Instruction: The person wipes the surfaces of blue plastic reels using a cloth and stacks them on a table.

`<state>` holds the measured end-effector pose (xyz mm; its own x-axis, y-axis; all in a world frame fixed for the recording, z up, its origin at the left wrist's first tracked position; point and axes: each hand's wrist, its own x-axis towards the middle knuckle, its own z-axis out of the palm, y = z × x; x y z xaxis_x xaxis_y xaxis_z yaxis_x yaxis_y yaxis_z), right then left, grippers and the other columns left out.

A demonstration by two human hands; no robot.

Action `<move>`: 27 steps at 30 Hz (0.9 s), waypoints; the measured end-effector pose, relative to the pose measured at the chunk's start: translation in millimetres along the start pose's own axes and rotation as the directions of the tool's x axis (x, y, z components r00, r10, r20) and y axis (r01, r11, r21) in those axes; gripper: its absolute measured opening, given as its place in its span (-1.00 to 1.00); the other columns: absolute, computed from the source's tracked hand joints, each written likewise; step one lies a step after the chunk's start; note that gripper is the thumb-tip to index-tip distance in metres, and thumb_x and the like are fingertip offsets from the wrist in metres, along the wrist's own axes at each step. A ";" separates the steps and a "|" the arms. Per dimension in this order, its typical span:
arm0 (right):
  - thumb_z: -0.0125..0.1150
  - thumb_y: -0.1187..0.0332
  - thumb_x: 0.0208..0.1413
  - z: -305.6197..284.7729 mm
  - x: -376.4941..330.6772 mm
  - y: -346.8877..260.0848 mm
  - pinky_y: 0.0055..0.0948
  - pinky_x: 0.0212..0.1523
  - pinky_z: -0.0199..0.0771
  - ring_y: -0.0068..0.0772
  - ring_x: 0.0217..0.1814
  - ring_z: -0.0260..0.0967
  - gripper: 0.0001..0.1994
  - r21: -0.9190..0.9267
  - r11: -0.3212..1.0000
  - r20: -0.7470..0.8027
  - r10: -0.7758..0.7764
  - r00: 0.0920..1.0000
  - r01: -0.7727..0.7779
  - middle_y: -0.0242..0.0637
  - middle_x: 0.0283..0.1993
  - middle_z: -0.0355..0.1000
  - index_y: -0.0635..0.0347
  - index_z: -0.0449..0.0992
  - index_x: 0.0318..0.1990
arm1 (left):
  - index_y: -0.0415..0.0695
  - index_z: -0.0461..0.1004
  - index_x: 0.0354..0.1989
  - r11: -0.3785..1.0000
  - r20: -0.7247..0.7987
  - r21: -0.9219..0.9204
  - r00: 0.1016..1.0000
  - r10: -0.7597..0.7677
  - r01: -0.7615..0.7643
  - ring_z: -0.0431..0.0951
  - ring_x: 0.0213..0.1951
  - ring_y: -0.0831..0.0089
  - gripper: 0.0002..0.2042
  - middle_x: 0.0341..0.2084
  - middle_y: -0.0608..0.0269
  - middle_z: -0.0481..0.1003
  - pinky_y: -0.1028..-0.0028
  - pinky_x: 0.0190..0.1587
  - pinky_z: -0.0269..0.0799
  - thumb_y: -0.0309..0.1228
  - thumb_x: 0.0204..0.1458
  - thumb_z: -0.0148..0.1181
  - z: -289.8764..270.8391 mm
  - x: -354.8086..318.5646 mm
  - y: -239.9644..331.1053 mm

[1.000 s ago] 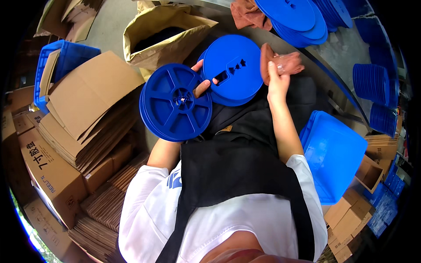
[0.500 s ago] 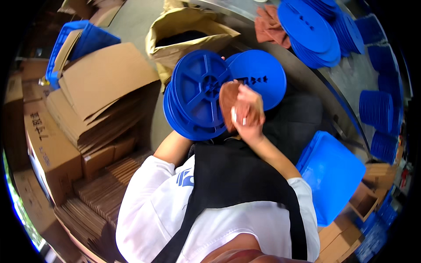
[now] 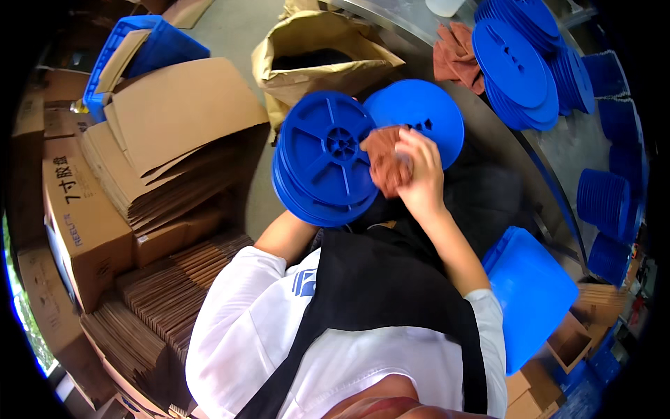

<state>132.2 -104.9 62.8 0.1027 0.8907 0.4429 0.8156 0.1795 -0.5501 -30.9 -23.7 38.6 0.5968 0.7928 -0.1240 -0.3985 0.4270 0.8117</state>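
A stack of blue plastic reels point(image 3: 307, 174) is held up in front of my apron, the spoked face of the top one toward me. My left forearm point(image 3: 286, 234) runs under the stack. The left hand is behind the reels and supports them, nearly all hidden. My right hand point(image 3: 423, 174) is closed around a bunched brown cloth point(image 3: 384, 167) at the right edge of the top reel; whether the cloth touches it I cannot tell. Just beyond that hand lies another blue disc point(image 3: 419, 101), smooth-faced, with small cut-outs at its centre.
An open tan sack point(image 3: 307, 80) stands ahead. Cardboard sheets point(image 3: 188, 112) and cartons point(image 3: 87, 209) are piled at left, near a blue crate point(image 3: 164, 52). More blue discs point(image 3: 509, 63) and a second brown cloth point(image 3: 457, 59) rest at far right. A blue plastic bin point(image 3: 530, 300) is at my right.
The right hand with the cloth has drawn away from the top reel's face toward its right edge. The reel stack has turned slightly. The whole view has shifted a little.
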 end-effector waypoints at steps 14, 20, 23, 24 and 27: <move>0.36 0.44 -0.29 12.7 -10.6 -1.5 -0.18 0.20 0.24 -0.10 0.27 0.27 -0.55 -0.193 0.981 -0.048 -0.006 0.999 -0.004 -0.23 0.17 0.37 0.09 0.42 -0.11 | -0.26 0.25 0.21 0.995 -0.002 0.080 0.999 -0.054 0.054 0.54 -0.12 0.41 -0.51 -0.17 0.10 0.53 0.41 0.03 0.42 -0.51 0.10 0.23 -3.1 -5.4 7.7; 0.38 0.39 -0.24 -21.7 -26.6 58.7 -0.21 0.13 0.32 -0.09 0.17 0.35 -0.56 -0.216 0.976 -0.177 -0.074 0.981 0.035 -0.20 0.09 0.43 0.12 0.45 -0.10 | -0.25 0.27 0.20 0.995 0.003 0.092 0.999 -0.049 0.048 0.54 -0.11 0.41 -0.52 -0.17 0.10 0.53 0.41 0.03 0.42 -0.50 0.10 0.24 -1.7 -0.3 6.1; 0.41 0.40 -0.23 -16.5 -11.7 100.6 -0.13 0.07 0.35 0.08 0.01 0.37 -0.49 -0.104 0.906 -0.371 0.348 0.861 -0.410 -0.03 -0.04 0.44 0.29 0.45 -0.03 | -0.25 0.27 0.19 0.994 0.014 0.098 0.998 -0.056 0.055 0.53 -0.11 0.41 -0.52 -0.17 0.10 0.53 0.41 0.03 0.42 -0.50 0.10 0.24 1.3 2.8 4.1; 0.38 0.39 -0.09 -11.6 1.2 110.8 -0.20 -0.05 0.42 0.02 -0.09 0.43 -0.64 -0.064 0.922 -0.395 0.328 0.858 -0.383 0.01 -0.08 0.44 0.28 0.49 -0.11 | -0.25 0.28 0.19 0.994 0.020 0.101 0.998 -0.055 0.052 0.53 -0.11 0.41 -0.52 -0.17 0.10 0.53 0.41 0.03 0.42 -0.50 0.10 0.24 2.7 5.2 3.9; 0.35 0.48 -0.27 9.5 56.3 64.9 -0.18 0.04 0.37 0.03 0.04 0.38 -0.55 -0.045 0.985 -0.261 0.149 0.954 -0.166 -0.07 -0.02 0.45 0.24 0.48 -0.09 | -0.24 0.28 0.19 0.992 0.024 0.117 0.999 -0.044 0.041 0.53 -0.11 0.41 -0.53 -0.17 0.11 0.53 0.41 0.04 0.41 -0.49 0.10 0.24 1.1 10.6 5.1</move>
<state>185.5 -39.2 45.4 0.3680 0.7669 0.5258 0.8119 0.0106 -0.5837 -25.9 -13.6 42.1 0.6303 0.7625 -0.1458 -0.2893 0.4050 0.8673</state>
